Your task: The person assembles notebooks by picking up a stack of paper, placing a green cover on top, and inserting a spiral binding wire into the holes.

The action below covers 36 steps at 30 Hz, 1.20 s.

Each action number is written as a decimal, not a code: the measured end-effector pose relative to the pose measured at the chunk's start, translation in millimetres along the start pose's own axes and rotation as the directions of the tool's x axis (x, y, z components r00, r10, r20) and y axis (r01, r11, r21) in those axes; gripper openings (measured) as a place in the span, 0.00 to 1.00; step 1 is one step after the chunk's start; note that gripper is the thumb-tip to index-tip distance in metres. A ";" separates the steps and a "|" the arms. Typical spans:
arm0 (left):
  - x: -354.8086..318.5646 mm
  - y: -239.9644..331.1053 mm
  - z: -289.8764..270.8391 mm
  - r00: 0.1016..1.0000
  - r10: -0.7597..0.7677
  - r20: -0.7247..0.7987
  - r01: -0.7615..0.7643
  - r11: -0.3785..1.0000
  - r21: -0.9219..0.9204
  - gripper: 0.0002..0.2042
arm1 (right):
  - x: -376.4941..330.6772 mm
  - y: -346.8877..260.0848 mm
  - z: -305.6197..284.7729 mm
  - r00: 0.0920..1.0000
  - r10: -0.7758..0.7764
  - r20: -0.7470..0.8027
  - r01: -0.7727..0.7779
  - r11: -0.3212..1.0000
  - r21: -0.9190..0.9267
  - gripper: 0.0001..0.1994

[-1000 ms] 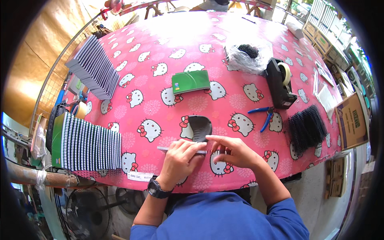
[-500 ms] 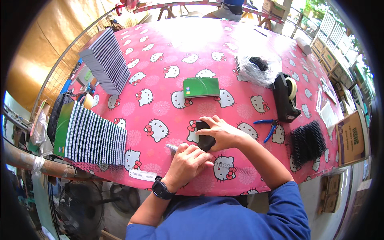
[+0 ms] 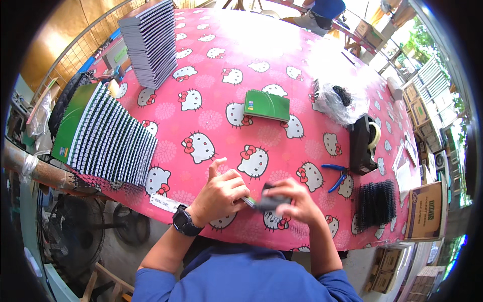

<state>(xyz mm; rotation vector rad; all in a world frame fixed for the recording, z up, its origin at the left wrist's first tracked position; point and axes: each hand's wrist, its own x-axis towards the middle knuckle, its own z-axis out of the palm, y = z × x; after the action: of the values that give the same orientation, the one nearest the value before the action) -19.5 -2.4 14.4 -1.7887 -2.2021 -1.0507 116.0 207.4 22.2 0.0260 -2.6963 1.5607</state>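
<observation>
Left hand (image 3: pixel 221 194) and right hand (image 3: pixel 294 201) are both closed on a small dark object (image 3: pixel 269 202) at the near edge of the pink table (image 3: pixel 261 146). Its shape is unclear. Open tabletop lies directly beyond, toward the green notebook (image 3: pixel 266 104).

Left hand (image 3: pixel 221 194) and right hand (image 3: pixel 297 199) close together — fingers curled, left thumb raised.
</observation>
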 end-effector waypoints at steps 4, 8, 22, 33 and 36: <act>-1.6 -3.7 2.4 0.999 -0.019 -0.029 0.018 1.000 -0.013 0.09 | 2.6 -10.2 -14.5 0.985 -0.167 0.029 0.156 0.959 0.237 0.31; 1.9 -1.0 -3.2 0.999 -0.032 -0.025 0.032 0.999 -0.003 0.09 | 18.1 -0.1 -12.9 0.991 0.110 -0.074 -0.127 0.944 -0.304 0.36; -23.0 -30.9 21.2 0.852 -0.522 -0.041 0.345 0.620 -0.705 0.30 | 26.6 -8.0 4.0 0.994 0.105 0.000 -0.104 0.985 -0.139 0.26; -29.0 -38.4 28.9 0.873 -0.488 0.022 0.364 0.619 -0.696 0.23 | 47.2 -25.0 -6.4 0.973 -0.096 0.208 0.028 0.951 0.307 0.27; -25.2 -32.6 19.3 0.812 -0.552 0.191 0.501 0.490 -0.714 0.21 | 56.6 -18.9 -4.1 0.997 0.050 0.062 -0.043 0.993 -0.113 0.26</act>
<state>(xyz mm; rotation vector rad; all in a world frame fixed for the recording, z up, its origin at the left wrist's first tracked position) -35.1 -14.0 -26.8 -1.1492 -2.5492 -2.4054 60.0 201.5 42.4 0.0116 -2.8498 1.4427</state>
